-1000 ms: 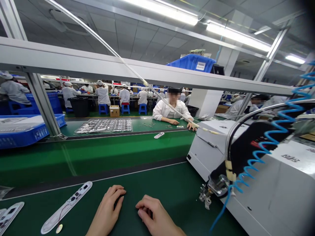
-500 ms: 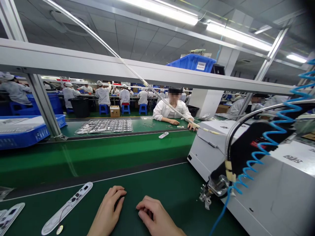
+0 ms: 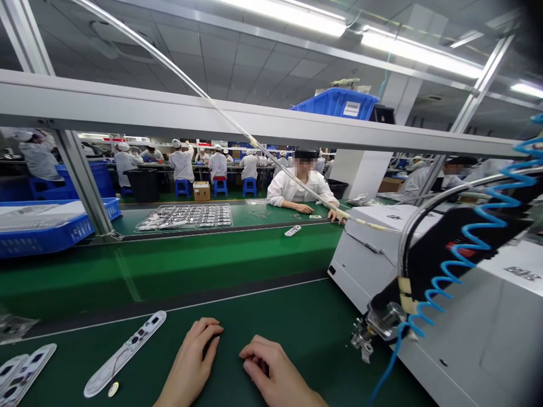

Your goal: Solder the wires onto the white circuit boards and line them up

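Observation:
My left hand point(image 3: 192, 362) rests on the dark green work surface point(image 3: 314, 333), fingers slightly bent and thumb apart, holding nothing. To its right, my right hand point(image 3: 275, 370) is loosely curled, thumb and forefinger tips close together, nothing visible between them. Left of my left hand lies a long white strip-shaped part point(image 3: 127, 351) with rounded ends, dark components and a thin wire. The wire runs to a small round disc point(image 3: 113, 389) beside it. More white parts point(image 3: 27, 376) with dark components lie at the lower left edge, partly cut off.
A white machine point(image 3: 373, 265) stands at right, with a metal clamp-like fitting point(image 3: 365, 333) and coiled blue hose point(image 3: 449, 271) before it. Beyond the green belt point(image 3: 190, 249), a co-worker point(image 3: 301, 186) sits near trays of parts point(image 3: 190, 216). A blue bin point(image 3: 55, 240) stands left.
The view has shifted slightly, so most things sit a little further right. A small white part on the belt has moved slightly right. My hands keep the same pose.

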{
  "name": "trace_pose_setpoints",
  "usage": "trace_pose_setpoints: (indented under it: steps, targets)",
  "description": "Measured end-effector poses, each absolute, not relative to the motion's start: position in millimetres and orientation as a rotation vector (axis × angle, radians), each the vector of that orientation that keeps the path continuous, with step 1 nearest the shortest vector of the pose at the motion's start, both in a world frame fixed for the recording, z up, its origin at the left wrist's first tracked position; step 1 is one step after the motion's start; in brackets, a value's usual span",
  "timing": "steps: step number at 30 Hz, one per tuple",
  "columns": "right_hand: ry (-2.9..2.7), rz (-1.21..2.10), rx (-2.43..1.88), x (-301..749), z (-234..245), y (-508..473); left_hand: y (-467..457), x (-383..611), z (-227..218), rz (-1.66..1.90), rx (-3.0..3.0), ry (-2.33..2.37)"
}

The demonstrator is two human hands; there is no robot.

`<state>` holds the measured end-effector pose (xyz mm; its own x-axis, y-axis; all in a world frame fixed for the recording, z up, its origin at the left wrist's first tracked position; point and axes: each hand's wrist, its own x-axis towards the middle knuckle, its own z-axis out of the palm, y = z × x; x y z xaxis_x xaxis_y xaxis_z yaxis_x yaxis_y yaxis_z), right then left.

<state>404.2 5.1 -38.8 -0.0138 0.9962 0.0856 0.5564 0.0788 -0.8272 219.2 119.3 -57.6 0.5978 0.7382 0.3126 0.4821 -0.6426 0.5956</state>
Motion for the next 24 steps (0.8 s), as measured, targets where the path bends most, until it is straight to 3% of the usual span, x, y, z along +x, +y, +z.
trace_pose_setpoints:
  steps: [24]
  targets:
    - [-1.677,0.809,-1.595,403.7,-33.7,2.8,119.1,219.8,-57.8,0.720,2.338,0.964]
